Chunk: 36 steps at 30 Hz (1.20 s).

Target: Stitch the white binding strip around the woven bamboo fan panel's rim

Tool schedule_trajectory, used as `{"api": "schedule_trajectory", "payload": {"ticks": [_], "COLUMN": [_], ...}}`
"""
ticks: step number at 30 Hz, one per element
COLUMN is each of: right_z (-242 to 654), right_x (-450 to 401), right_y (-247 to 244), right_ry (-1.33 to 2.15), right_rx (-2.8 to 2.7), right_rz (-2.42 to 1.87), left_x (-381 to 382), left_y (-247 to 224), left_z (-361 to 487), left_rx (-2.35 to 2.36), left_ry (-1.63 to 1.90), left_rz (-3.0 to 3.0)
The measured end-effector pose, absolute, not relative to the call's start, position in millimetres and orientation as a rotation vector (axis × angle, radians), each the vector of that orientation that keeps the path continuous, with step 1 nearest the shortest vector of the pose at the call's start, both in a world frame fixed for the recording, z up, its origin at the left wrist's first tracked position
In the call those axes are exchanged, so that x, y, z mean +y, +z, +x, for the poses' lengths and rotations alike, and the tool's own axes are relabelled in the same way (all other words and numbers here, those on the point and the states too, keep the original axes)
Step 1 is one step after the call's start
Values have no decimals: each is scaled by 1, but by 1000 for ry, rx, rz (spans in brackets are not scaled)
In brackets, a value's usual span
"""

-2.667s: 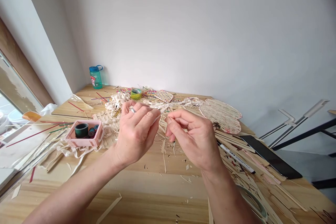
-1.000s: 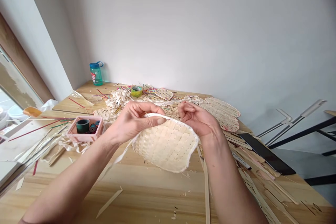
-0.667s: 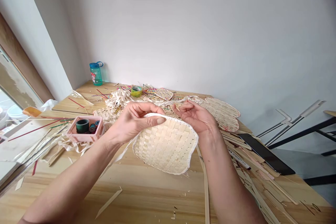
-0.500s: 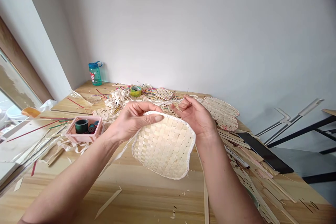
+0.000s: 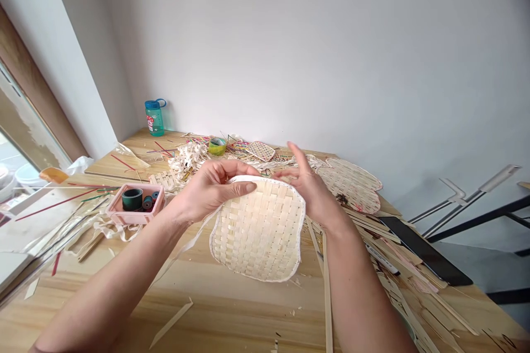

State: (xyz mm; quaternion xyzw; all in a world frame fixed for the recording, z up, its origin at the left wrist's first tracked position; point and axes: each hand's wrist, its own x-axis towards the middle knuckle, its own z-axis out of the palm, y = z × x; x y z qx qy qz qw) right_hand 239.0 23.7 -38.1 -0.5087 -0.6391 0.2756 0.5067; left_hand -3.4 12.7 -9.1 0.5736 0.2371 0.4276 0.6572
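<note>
My left hand (image 5: 219,187) is closed on the top edge of a woven panel (image 5: 259,231) of pale flat strips, thumb on the near face and fingers behind. White binding tape with small stitches runs round the panel's wavy rim. From under the left hand a loose end of white tape (image 5: 186,245) hangs down to the left. At the panel's upper right corner is my right hand (image 5: 308,185), one finger stretched up and the others pointing left behind the edge, partly hidden. I can make out no needle or thread in it.
A pink basket (image 5: 134,218) with spools stands left. Behind lie curled pale strips (image 5: 188,157), a tape roll (image 5: 217,146), a small dotted woven piece (image 5: 260,150) and a teal bottle (image 5: 154,120). More woven panels (image 5: 351,182) and a black flat bar (image 5: 424,251) lie right.
My right hand has gone from a raised pinch, with a thin needle at its fingertips, to spread fingers lower by the panel's edge. The left hand keeps its hold. The view has shifted slightly.
</note>
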Motion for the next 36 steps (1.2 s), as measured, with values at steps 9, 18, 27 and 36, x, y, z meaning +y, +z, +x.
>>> {"api": "schedule_trajectory", "payload": {"ticks": [9,18,27,36], "right_z": [205,196,196,195], "right_x": [-26,-32,-29,-32], "right_y": [-6,-4,-7,-6], "right_ry": [638,691,818,740], "right_rx": [-1638,-1677,-1635,-1686], "right_rz": [-902,-1006,-907,-887], "left_x": [4,-7,-8,-5], "left_y": [-8,5,17,15], "left_z": [1,-10,-15,-22], "left_rx": [558,725,719,706], "left_ry": [1080,1236,1270,1206], "left_rz": [1562,2050,2062,2116]}}
